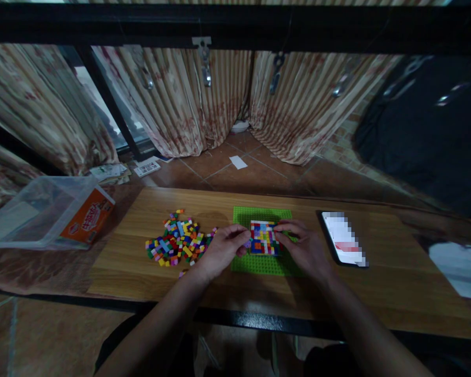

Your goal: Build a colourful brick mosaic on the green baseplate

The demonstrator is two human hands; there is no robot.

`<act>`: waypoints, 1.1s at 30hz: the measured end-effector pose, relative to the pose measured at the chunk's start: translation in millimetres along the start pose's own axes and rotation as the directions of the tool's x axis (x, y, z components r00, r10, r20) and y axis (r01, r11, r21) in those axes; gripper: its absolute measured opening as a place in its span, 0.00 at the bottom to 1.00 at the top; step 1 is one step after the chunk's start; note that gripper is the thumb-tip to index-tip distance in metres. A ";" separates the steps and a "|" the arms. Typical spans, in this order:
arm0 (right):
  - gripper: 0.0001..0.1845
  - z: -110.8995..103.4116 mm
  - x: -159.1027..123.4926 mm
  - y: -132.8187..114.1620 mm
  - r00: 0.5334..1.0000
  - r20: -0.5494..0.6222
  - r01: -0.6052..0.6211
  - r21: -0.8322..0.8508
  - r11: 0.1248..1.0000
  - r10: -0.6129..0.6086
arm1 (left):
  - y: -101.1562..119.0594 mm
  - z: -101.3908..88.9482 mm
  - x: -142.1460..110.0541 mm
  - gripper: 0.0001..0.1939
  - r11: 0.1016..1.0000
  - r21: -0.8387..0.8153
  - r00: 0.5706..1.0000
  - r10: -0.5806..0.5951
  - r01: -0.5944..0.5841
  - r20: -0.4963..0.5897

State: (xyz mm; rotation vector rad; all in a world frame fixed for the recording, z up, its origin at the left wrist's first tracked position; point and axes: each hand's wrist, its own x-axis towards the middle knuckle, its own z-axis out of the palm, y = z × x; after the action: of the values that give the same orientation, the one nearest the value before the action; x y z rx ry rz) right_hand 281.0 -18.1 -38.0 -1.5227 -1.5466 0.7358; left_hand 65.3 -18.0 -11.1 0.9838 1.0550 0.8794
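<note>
A green studded baseplate (pixel 259 266) lies on the wooden table. Over its middle sits a square panel of many coloured toy bricks (pixel 264 238). At the panel's left edge my left hand (pixel 226 246) is closed in a pinch, with a small purple brick (pixel 247 244) at its fingertips. My right hand (pixel 300 241) has its thumb and fingers closed at the panel's right edge, apparently gripping it; the exact contact is partly hidden. Left of my left hand spreads a pile of loose coloured bricks (pixel 184 241).
On the table's right lies a phone (pixel 343 238) with a lit screen. A clear plastic box (pixel 39 209) with an orange label stands at the left. Beyond the table are a tiled floor (pixel 259 170), papers (pixel 147 167) and patterned curtains (pixel 172 104). A white sheet (pixel 457 267) lies far right.
</note>
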 end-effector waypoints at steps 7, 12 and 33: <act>0.08 4.6 2.1 4.7 0.992 -0.006 -0.123 0.129 0.984 0.124 | -1.9 -0.5 0.1 0.15 1.000 -0.011 1.000 -0.008 0.008 -0.004; 0.09 10.2 2.1 0.5 0.963 -0.040 -0.252 0.229 0.940 0.267 | -0.9 -1.4 0.3 0.14 1.000 0.003 1.000 -0.007 0.007 0.004; 0.14 15.8 4.2 -3.1 0.939 -0.090 -0.290 0.319 0.902 0.333 | -4.4 0.2 2.9 0.14 0.996 0.085 1.000 0.015 -0.016 0.016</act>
State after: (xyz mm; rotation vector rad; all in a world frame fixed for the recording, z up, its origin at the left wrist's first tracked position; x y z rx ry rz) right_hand 266.1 -12.1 -42.4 -1.5672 -1.0377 0.9743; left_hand 66.7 -16.8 -16.1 1.0697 1.0801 0.8440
